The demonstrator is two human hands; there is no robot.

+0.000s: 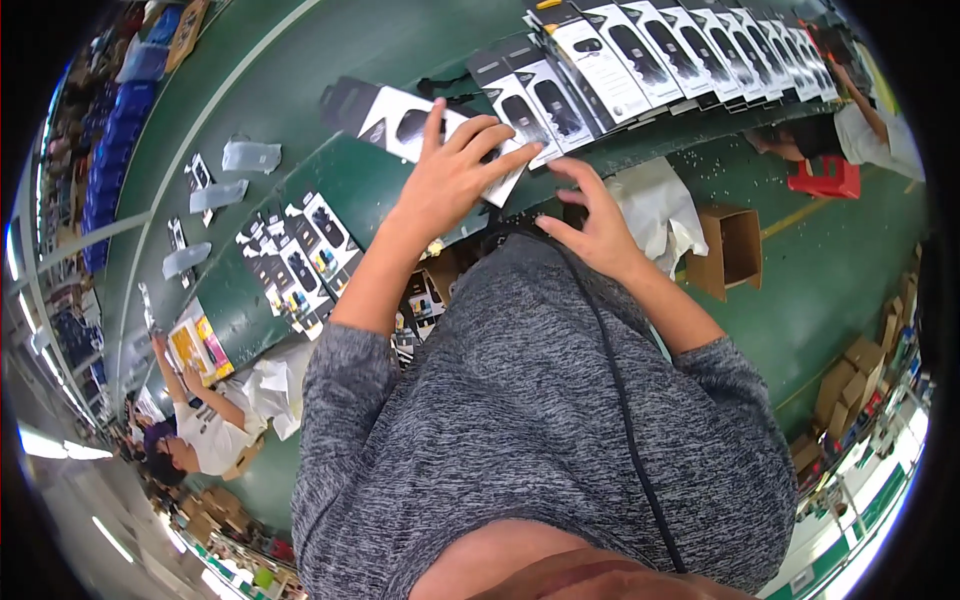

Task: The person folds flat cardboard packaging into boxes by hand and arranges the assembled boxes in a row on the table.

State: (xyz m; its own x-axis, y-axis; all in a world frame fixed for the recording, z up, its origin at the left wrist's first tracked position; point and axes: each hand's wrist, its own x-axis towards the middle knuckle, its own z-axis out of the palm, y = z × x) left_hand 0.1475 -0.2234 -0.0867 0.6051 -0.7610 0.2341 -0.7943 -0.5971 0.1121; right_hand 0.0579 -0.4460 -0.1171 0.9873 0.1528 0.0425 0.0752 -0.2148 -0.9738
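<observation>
A long row of overlapping black-and-white retail cards (690, 50) runs along the far edge of the dark green conveyor belt (300, 90). A smaller cluster of similar cards (295, 255) lies to the left. Three clear plastic blister shells (250, 155) sit apart on the belt. An open brown cardboard box (735, 250) stands on the green floor beside a crumpled white plastic bag (655, 210). A red plastic stool (825, 178) stands near a co-worker in a white shirt (875, 135). Another co-worker (205, 430) sits at lower left.

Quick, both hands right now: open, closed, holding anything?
Left hand: open, fingers spread flat on a black-and-white retail box, not gripping it.
Right hand: open, fingers curled, holding nothing, at the green conveyor belt edge.
</observation>
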